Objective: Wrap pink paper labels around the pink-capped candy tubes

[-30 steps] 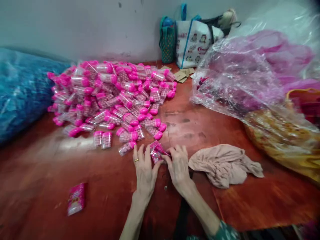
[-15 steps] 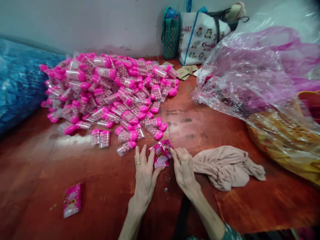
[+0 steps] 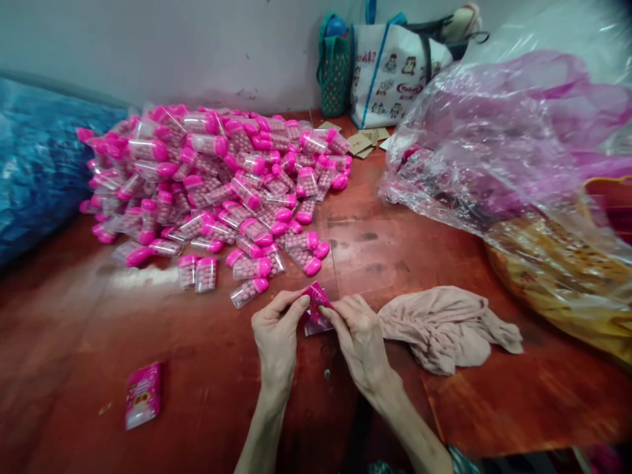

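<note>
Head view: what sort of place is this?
Probably a small hand-packing workshop, though it could be a corner of a home. Signs: a big heap of pink-capped containers on a red-brown work surface, a pink packet in hand, and a bulky blue sack alongside.

I read the bent pink packet [image 3: 316,294] as glossy printed film. Through my camera, the tubes [image 3: 255,229] look like smooth clear plastic with shiny pink plastic caps [image 3: 260,285]. I see matt, crumpled cloth in the rag [image 3: 439,322], crinkled glossy plastic sheeting [image 3: 444,151], and a faint sheen on the counter [image 3: 375,237].
</note>
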Demonstrator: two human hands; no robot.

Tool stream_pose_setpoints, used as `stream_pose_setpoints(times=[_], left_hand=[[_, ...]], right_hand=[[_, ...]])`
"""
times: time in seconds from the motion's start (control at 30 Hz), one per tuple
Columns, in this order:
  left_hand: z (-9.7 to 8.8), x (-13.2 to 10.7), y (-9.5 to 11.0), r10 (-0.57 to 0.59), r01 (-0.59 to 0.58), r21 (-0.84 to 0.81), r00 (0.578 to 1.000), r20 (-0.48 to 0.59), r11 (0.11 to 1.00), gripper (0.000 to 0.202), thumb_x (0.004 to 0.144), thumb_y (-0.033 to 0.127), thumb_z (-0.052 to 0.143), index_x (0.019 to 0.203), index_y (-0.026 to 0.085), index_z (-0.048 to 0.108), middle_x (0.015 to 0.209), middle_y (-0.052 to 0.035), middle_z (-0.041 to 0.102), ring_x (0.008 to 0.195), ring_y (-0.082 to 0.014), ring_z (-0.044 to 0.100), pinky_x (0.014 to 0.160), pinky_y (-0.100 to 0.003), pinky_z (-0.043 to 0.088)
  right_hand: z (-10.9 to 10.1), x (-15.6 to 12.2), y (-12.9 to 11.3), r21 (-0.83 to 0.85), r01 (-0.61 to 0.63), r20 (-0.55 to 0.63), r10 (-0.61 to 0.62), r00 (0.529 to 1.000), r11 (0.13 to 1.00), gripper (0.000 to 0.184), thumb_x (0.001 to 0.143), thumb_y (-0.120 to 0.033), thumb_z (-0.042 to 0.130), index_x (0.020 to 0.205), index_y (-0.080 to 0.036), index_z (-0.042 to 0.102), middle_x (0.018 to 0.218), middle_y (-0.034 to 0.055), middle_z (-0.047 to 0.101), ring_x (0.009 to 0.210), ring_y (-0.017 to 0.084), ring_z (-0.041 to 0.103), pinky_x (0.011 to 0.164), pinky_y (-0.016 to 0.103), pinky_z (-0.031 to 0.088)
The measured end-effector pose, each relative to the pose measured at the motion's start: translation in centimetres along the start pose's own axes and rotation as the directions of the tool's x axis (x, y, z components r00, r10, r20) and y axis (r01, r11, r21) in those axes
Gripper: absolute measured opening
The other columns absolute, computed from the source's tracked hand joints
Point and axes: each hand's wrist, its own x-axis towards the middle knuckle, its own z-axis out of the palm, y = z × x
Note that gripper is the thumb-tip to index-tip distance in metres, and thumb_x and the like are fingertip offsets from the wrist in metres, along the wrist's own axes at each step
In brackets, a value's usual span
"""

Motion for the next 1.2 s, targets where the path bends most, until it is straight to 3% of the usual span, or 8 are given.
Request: stream_pose_setpoints(times=[0.23,0.43,0.7,0.77,0.87,0.97,1.07,1.2], left_hand=[[-1.0,-0.2,-0.4,-0.041,0.035,-0.079,0.996,-0.075,0.996,0.006,0.065,0.017,0.071,0.066,0.018,0.065,0.062,0.0064,0.062,0.060,-0.0065,0.053,0.061,-0.016,0.043],[-2.5,0.0,0.2,-0.051,0.051,-0.008,0.998,0.042,0.999,0.028,0.062,0.016,0.073,0.088,0.020,0.065,0.078,0.0016,0.065,0.071,-0.0111,0.060,0.065,-0.020,0.048],[-4.2,0.9,0.8,0.033,-0.047,0.036,0.944,0.328,0.998,0.003,0.067,0.015,0.068,0.071,0.015,0.068,0.086,-0.0074,0.065,0.084,-0.0199,0.059,0.074,-0.027,0.046],[-4.0,1.0,0.7,-0.004,0.014,-0.033,0.956,0.294,0.999,0.003,0.069,0.015,0.066,0.068,0.015,0.069,0.079,-0.0058,0.065,0.076,-0.0169,0.059,0.068,-0.025,0.046],[-3.8,1.1,0.4,-0.103,0.127,-0.253,0.989,0.107,0.959,0.003,0.062,0.015,0.072,0.061,0.015,0.069,0.062,-0.0007,0.062,0.059,-0.0103,0.055,0.056,-0.019,0.044],[-3.8,1.5,0.2,-0.194,0.159,-0.398,0.980,-0.049,0.904,0.010,0.053,0.020,0.078,0.059,0.016,0.070,0.056,0.0013,0.064,0.052,-0.0072,0.053,0.052,-0.016,0.044],[-4.0,1.9,0.3,-0.271,0.177,-0.468,0.952,-0.142,0.866,0.019,0.044,0.022,0.081,0.058,0.015,0.070,0.056,0.0006,0.066,0.051,-0.0069,0.056,0.052,-0.016,0.045],[-4.0,2.3,0.7,-0.324,0.180,-0.536,0.928,-0.187,0.825,0.022,0.040,0.020,0.082,0.057,0.014,0.069,0.055,-0.0006,0.067,0.049,-0.0088,0.058,0.050,-0.019,0.048]], right_hand=[[0.7,0.0,0.2,0.259,-0.124,0.058,0.113,0.992,0.958,0.015,0.087,-0.023,0.052,0.079,-0.018,0.064,0.070,-0.0003,0.060,0.066,0.013,0.053,0.062,0.023,0.038],[1.1,0.1,0.2,0.208,-0.084,0.139,0.056,0.989,0.975,0.028,0.091,-0.025,0.044,0.068,-0.018,0.059,0.063,-0.0019,0.053,0.060,0.011,0.047,0.055,0.022,0.034],[1.2,0.3,-0.3,0.164,0.009,0.226,-0.046,0.973,0.986,0.030,0.092,-0.027,0.041,0.067,-0.019,0.056,0.065,-0.0009,0.054,0.061,0.012,0.048,0.058,0.023,0.036],[1.0,0.5,-0.4,0.163,0.044,0.257,-0.085,0.963,0.986,0.029,0.091,-0.029,0.041,0.069,-0.020,0.057,0.065,-0.0012,0.055,0.060,0.012,0.049,0.057,0.023,0.037],[0.4,1.7,-0.4,0.163,0.037,0.287,-0.084,0.954,0.986,0.033,0.093,-0.031,0.036,0.071,-0.020,0.058,0.062,-0.0024,0.053,0.058,0.012,0.049,0.054,0.022,0.036],[0.5,4.0,-0.5,0.052,0.024,0.092,-0.029,0.995,0.998,0.031,0.094,-0.030,0.034,0.080,-0.018,0.059,0.067,-0.0003,0.054,0.062,0.014,0.050,0.058,0.024,0.038],[1.8,6.8,-0.7,-0.103,0.028,-0.140,-0.042,0.989,0.994,0.022,0.090,-0.030,0.042,0.098,-0.016,0.058,0.083,0.0061,0.057,0.076,0.019,0.051,0.069,0.030,0.040],[4.2,9.8,-1.0,-0.318,0.014,-0.188,-0.078,0.979,0.948,0.038,0.085,-0.036,0.052,0.115,-0.014,0.051,0.113,0.0166,0.048,0.100,0.029,0.044,0.081,0.042,0.038]])
